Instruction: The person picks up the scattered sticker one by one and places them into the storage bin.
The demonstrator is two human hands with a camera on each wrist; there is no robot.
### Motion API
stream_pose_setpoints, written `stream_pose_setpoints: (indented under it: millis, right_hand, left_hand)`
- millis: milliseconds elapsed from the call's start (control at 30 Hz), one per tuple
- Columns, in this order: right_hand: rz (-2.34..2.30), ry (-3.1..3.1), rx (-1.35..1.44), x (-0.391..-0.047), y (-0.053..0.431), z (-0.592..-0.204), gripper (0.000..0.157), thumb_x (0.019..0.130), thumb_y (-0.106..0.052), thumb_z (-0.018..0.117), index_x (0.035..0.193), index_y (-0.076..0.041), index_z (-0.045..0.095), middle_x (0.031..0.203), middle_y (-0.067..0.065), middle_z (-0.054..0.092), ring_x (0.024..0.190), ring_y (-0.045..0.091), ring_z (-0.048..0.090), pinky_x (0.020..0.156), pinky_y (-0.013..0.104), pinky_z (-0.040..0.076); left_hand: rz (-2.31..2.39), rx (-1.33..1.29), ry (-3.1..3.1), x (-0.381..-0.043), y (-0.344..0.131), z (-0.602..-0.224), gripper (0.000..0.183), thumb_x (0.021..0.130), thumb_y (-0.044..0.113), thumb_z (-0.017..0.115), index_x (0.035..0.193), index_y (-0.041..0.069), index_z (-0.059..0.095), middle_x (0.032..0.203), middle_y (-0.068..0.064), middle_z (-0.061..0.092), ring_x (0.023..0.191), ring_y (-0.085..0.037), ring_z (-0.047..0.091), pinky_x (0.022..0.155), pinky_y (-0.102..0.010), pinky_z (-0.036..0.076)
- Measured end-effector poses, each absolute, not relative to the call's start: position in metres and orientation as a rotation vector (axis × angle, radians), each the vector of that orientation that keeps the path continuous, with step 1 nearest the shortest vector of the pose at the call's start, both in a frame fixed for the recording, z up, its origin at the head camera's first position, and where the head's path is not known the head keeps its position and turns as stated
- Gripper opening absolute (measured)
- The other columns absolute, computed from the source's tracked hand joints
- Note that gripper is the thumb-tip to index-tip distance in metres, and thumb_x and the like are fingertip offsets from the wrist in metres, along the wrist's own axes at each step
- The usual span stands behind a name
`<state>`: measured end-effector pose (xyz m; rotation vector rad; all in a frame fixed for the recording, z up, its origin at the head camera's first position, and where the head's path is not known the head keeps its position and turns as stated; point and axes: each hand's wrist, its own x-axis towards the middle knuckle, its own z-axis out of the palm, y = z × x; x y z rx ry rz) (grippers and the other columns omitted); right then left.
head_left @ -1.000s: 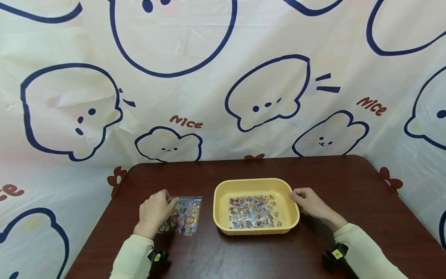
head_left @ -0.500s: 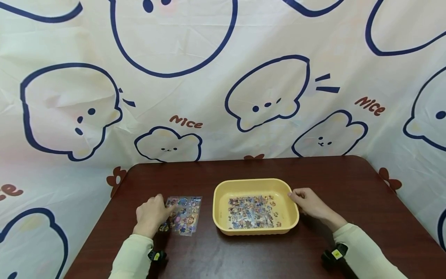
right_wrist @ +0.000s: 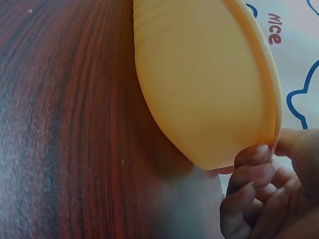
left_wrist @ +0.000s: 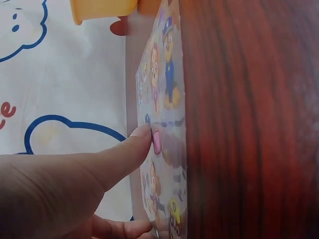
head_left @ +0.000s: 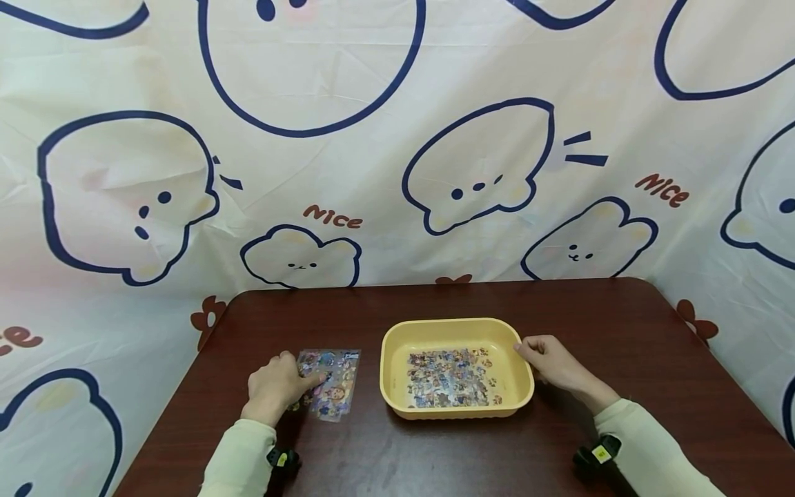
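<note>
My left hand point(head_left: 273, 386) is at the left side of a thin stack of glossy cartoon sticker sheets point(head_left: 341, 386) lying on the table. Its straight thumb touches the top of the sheets point(left_wrist: 172, 94) in the left wrist view, while another finger reaches their edge lower down. The palm covers the near left corner. To the right, my right hand point(head_left: 553, 359) pinches the right rim of a yellow plastic tray point(head_left: 456, 328), thumb on one side and curled fingers on the other point(right_wrist: 254, 164). Many small printed pieces point(head_left: 450, 376) lie spread across the tray's floor.
Both stand on a dark brown wooden table point(head_left: 435, 455). A white cloth point(head_left: 373, 166) printed with blue-outlined cartoon animals hangs behind it and along the sides. Each wrist carries a small black camera.
My left hand drew back leftward off the sheets, then came slightly right again with its thumb out over them. The right hand and the tray have stayed in place.
</note>
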<state>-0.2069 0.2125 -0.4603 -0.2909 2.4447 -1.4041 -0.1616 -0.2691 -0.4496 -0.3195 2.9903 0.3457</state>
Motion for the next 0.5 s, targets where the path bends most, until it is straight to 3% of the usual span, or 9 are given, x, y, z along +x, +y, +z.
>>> stream_pose_setpoints:
  millis: [233,500]
  right_hand:
    - [-1.404,2.449,-0.298,-0.2063,0.2124,-0.4597,0.038,0.108,-0.025,0.047,0.080,-0.002,0.055,0.057,0.000,0.044,0.044,0.010,0.039,0.044,0.024,0.036]
    - [-1.398,2.452,-0.300,-0.2059,0.2125,-0.4589,0.038,0.109,-0.026,0.047,0.080,-0.002,0.056,0.057,0.001,0.045,0.044,0.010,0.039,0.044,0.024,0.036]
  left_hand:
    - [0.402,-0.341,2.980,-0.1615,-0.2705,-0.4513,0.076,0.082,0.055,0.078,0.113,-0.009,0.054,0.080,-0.014,0.060,0.063,-0.024,0.053,0.055,-0.037,0.040]
    - [0.483,-0.347,3.016,-0.1602,-0.2724,-0.4506,0.080,0.081,0.049,0.081,0.124,-0.008,0.045,0.065,-0.010,0.053,0.055,-0.023,0.049,0.051,-0.035,0.034]
